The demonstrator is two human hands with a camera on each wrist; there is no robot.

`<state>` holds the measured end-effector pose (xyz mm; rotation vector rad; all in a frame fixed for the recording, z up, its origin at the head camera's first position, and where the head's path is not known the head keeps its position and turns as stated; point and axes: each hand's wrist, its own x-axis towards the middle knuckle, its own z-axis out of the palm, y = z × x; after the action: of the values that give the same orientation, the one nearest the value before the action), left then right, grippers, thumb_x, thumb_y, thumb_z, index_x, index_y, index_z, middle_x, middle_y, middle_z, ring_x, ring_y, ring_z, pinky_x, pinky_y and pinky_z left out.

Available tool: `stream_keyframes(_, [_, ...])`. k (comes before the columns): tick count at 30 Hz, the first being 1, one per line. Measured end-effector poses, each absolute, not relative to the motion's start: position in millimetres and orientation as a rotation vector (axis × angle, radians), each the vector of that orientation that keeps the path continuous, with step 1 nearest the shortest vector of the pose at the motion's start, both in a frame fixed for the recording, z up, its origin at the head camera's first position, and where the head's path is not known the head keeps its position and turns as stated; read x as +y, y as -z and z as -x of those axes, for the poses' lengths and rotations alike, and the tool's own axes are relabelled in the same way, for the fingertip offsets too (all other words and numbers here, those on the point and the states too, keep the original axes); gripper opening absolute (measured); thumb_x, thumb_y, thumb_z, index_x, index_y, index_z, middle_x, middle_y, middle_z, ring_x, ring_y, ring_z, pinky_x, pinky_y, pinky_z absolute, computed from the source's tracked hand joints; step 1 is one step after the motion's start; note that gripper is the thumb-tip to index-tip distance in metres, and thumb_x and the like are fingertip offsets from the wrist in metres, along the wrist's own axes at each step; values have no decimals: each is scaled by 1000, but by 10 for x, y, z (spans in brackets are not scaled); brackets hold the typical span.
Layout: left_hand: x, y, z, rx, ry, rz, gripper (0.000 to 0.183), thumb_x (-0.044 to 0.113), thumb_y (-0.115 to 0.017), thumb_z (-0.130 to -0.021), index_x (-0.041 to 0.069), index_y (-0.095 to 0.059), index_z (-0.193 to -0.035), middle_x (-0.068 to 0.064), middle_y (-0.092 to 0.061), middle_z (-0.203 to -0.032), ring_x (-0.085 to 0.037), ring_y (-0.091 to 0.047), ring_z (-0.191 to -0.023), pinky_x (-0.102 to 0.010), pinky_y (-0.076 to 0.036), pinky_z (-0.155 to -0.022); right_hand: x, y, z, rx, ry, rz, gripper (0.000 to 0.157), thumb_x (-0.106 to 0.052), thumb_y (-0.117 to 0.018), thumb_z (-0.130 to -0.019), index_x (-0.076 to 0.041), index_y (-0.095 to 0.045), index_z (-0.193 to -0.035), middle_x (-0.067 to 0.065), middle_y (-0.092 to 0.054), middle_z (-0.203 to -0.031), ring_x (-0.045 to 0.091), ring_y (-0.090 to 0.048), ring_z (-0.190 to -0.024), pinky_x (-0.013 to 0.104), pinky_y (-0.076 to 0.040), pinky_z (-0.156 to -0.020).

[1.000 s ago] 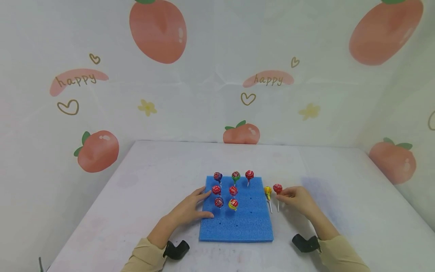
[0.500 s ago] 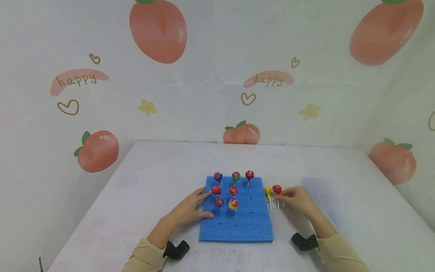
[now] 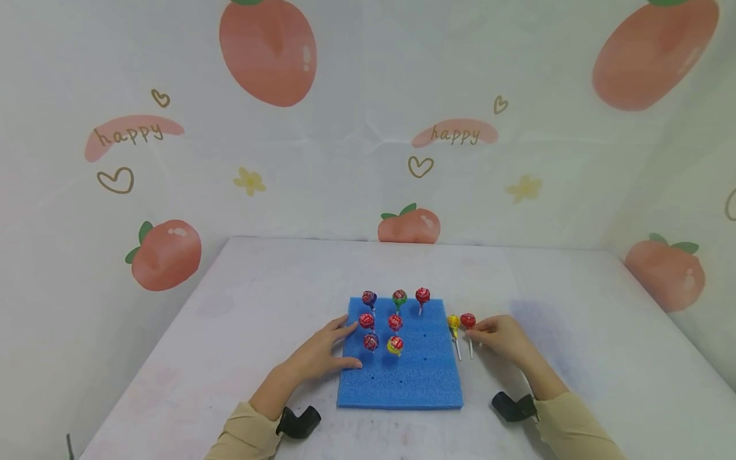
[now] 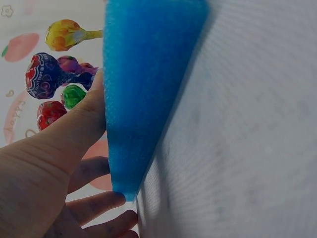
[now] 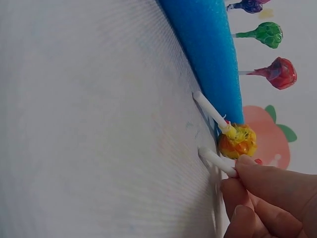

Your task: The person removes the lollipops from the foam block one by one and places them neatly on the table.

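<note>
My right hand [image 3: 505, 335] pinches a red lollipop [image 3: 468, 321] just below its head, beside the foam block. In the right wrist view thumb and finger meet at its white stick [image 5: 218, 162], and the head is mostly hidden behind them. Close to its left lies a yellow lollipop [image 3: 453, 322] on the table, along the block's right edge. My left hand [image 3: 316, 354] rests at the left edge of the blue foam block [image 3: 425, 390], fingers spread. In the left wrist view the thumb [image 4: 79, 119] lies over the top face, with the other fingers along the side.
Several wrapped lollipops stand upright in the foam, among them a green one [image 3: 399, 296] and a red one [image 3: 422, 295] in the far row. Small holes show in the block's near and right parts. A white cloth [image 3: 276, 275] covers the table, with a printed backdrop behind.
The red lollipop's head has shifted slightly left and nearer, closer to the yellow one, with my right hand still pinching it. My left hand and the foam block stay where they were.
</note>
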<state>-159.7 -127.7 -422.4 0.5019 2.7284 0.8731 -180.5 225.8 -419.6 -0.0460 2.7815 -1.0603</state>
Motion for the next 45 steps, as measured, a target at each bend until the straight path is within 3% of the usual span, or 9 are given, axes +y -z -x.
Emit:
stream_keyframes(31, [-1285, 4234, 1602, 2715, -902, -528, 76, 41, -73, -77, 10, -43, -141, -18, -31, -151, -41, -30, -138, -57, -32, -108, 2264, 4206, 1802, 2723, 1095, -30, 32, -26, -73, -80, 4, -68, -91, 4, -67, -73, 12, -53, -62, 26, -45, -55])
stream_keyframes(45, [-1281, 4232, 1599, 2723, -898, -524, 77, 41, -73, -77, 11, -43, -141, -18, -31, -151, -41, -30, -138, -58, -33, -108, 2297, 4149, 1783, 2728, 1077, -19, 34, -29, -70, -83, 4, -69, -94, 6, -68, -78, 14, -54, -68, 25, -45, -58])
